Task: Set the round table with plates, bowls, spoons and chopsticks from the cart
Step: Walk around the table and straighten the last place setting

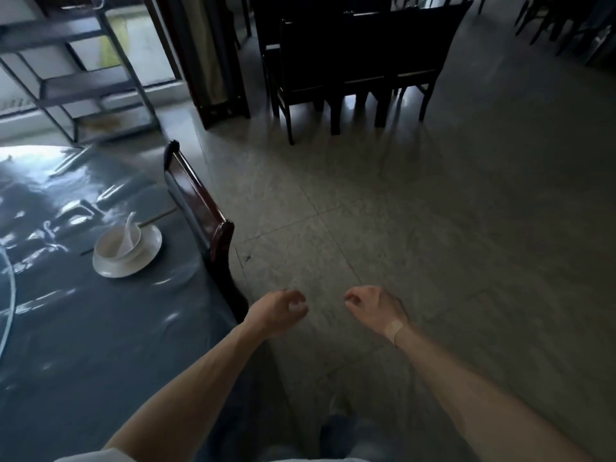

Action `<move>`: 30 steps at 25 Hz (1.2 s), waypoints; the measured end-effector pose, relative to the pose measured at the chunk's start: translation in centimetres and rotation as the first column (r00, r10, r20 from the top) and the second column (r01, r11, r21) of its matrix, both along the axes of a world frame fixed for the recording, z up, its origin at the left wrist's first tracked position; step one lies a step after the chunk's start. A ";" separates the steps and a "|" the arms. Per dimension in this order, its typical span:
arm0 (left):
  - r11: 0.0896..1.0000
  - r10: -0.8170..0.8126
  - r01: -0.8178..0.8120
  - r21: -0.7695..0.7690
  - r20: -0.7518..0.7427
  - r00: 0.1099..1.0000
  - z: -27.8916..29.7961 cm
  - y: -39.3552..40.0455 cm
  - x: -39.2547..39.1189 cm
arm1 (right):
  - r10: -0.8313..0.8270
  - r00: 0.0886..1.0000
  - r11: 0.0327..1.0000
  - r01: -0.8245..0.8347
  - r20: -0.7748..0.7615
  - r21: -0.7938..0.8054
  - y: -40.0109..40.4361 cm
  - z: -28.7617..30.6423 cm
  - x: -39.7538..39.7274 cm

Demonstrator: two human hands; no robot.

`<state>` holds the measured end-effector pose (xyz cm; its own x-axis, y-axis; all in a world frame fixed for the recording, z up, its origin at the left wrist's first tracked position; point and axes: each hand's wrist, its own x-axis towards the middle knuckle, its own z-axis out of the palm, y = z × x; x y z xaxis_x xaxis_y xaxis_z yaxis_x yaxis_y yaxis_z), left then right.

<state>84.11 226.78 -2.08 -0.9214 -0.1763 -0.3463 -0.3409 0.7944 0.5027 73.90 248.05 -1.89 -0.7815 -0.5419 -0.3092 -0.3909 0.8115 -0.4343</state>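
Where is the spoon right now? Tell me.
In the head view, at left, the spoon stands in the bowl on the plate, near the chair.

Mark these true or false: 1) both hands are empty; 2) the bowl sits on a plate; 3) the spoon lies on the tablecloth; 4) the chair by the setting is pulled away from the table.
1) Left hand and right hand hold nothing: true.
2) The white bowl sits on the white plate: true.
3) False: the spoon stands in the bowl.
4) False: the dark chair stands right against the table.
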 end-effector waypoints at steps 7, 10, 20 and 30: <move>0.995 0.098 -0.098 0.004 -0.007 0.995 1.2 -3.5 -9.9 | 0.087 0.996 0.996 -0.087 0.004 -0.023 -4.1 0.8 -11.8; 0.992 0.127 -0.127 0.000 -0.019 0.992 0.8 -6.1 -13.9 | 0.113 0.994 0.993 -0.112 0.011 -0.040 -7.2 0.5 -15.9; 0.970 0.243 -0.243 0.030 -0.014 0.970 0.9 -19.2 -27.5 | 0.214 0.977 0.977 -0.214 -0.015 0.002 -23.4 1.3 -30.9; 0.899 0.439 -0.438 0.022 -0.038 0.898 2.0 -33.7 -34.9 | 0.391 0.918 0.916 -0.395 -0.059 -0.066 -40.8 2.5 -41.5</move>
<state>49.23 193.08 -0.09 -0.7653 -0.5615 -0.3147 -0.6320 0.5629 0.5326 32.42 207.21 0.61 -0.5125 -0.8283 -0.2263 -0.6914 0.5543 -0.4633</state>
